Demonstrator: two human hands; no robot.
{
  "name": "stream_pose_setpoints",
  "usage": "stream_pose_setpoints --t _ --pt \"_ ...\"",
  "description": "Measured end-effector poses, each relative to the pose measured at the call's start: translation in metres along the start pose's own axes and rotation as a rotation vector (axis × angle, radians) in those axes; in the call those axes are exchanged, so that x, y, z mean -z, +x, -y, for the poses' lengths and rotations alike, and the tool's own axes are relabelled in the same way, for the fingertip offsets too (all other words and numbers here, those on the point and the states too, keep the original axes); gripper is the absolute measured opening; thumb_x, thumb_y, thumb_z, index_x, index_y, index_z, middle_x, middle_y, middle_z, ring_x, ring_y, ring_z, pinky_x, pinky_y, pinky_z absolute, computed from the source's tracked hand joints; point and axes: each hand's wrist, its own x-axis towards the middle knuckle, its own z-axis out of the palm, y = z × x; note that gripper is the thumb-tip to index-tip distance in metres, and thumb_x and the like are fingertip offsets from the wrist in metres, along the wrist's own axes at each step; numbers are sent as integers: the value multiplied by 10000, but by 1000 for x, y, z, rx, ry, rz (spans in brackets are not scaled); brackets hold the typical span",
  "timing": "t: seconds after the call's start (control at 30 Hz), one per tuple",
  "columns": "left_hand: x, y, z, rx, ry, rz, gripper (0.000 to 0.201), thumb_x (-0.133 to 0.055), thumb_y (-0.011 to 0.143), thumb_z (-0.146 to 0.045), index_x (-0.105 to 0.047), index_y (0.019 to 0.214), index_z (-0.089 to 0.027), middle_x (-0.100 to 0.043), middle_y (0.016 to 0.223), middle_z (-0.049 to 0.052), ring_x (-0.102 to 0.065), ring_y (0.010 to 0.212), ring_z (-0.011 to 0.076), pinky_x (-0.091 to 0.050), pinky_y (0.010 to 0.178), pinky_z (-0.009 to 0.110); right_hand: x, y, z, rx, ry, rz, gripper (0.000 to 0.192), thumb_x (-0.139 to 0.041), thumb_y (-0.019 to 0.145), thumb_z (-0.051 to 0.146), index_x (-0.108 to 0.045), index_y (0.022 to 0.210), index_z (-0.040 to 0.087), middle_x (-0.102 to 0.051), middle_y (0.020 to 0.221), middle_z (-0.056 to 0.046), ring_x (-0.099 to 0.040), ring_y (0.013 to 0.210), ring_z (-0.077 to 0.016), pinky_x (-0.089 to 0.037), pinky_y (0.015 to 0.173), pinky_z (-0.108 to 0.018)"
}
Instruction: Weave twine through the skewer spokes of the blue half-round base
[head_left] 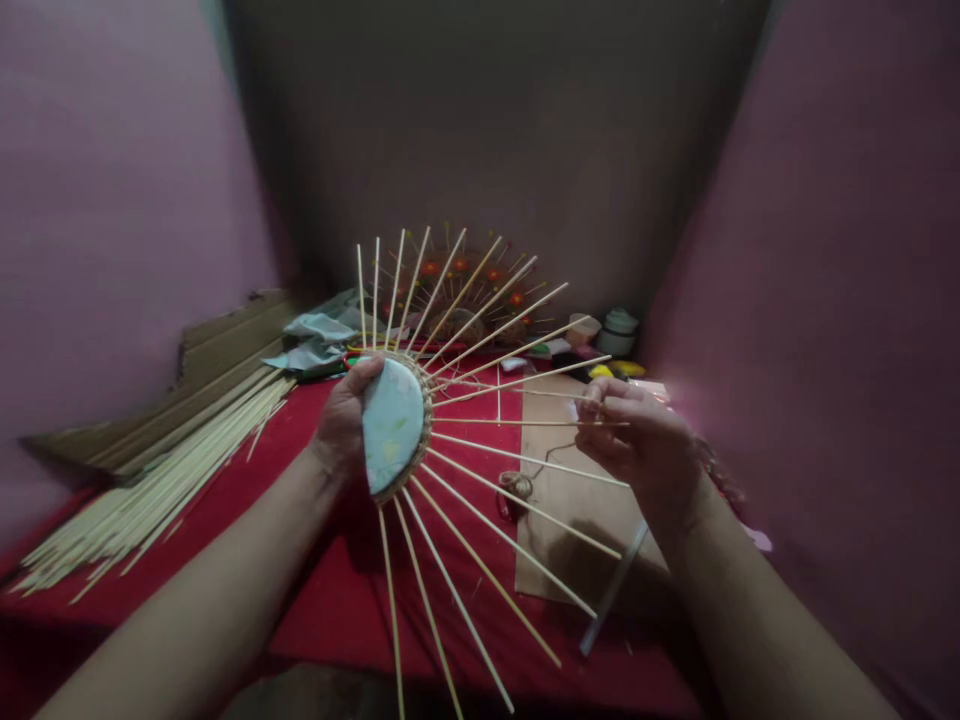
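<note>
My left hand (346,408) grips the straight edge of a pale blue half-round base (394,425), thumb on its face. Thin wooden sticks (517,510) fan out from the base's curved rim, where twine (429,415) is woven around them. My right hand (634,435) is closed in a pinch on a strand of twine that stretches from the rim between the sticks. One stick's tip passes by these fingers. A small ball of twine (516,485) lies beyond the fan on the table.
A pile of loose sticks (161,480) and cardboard (225,345) lie at the left of the red-covered table (337,610). A brown board (547,560) and a clear rod (615,590) are at right. Behind stand a flower-decorated stick fan (431,270), blue cloth (322,330) and a lidded container (619,330).
</note>
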Motion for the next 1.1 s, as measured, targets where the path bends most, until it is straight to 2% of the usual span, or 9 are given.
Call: stream_pose_setpoints --t 0.17,0.27,0.37,0.43,0.6,0.8,0.93,1.1 --pt "-2 2 -3 -110 -20 -131 194 -427 805 -140 -594 713 -105 -666 554 62 -630 466 178 -536 476 264 6 1 -3 83 -74 -43 19 -616 680 150 -618 692 164 -472 466 59 -255 328 -7 -153 362 -186" --pt "-5 0 -5 -95 9 -117 204 -416 816 -154 -587 719 -101 -663 565 77 -627 470 179 -539 501 281 11 1 -2 152 -181 -87 21 -620 694 155 -629 676 159 -412 419 63 -283 358 -23 -159 385 -196" --pt "-7 -1 -7 -135 26 -101 252 -372 834 -135 -579 695 -96 -654 555 75 -618 463 164 -537 513 269 13 1 -1 200 -298 -147 40 -646 695 182 -625 667 163 -416 431 61 -287 374 -29 -154 385 -200" --pt "-6 0 -8 -166 28 -97 264 -362 832 -112 -581 686 -92 -648 541 65 -610 453 149 -536 523 252 12 -1 0 263 -420 -229 64 -674 683 197 -620 664 169 -441 458 58 -306 394 -33 -168 382 -198" --pt "-3 1 -13 -172 43 -54 273 -363 838 -127 -588 689 -85 -646 539 65 -594 441 133 -536 540 245 2 -7 -1 535 -873 -428 60 -668 710 201 -621 685 173 -510 552 41 -399 479 -54 -289 435 -202" --pt "0 2 -17 -155 47 -49 287 -372 838 -136 -589 661 -71 -643 523 77 -551 384 116 -532 523 241 -1 -8 -5 758 -1224 -483 84 -636 723 163 -592 652 162 -511 546 37 -427 502 -71 -342 476 -216" --pt "-1 1 -17 -169 57 -62 246 -406 823 -128 -592 673 -70 -633 518 67 -565 406 125 -542 572 266 -2 -9 -5 825 -1252 -495 106 -620 731 146 -571 639 165 -514 558 34 -460 536 -83 -357 502 -223" --pt "-6 -1 -16 -184 97 -124 232 -409 815 -123 -585 670 -80 -618 498 49 -559 414 121 -540 572 259 -1 -12 -9 812 -1114 -593 103 -596 761 169 -575 661 179 -494 556 47 -444 512 -75 -353 490 -219"
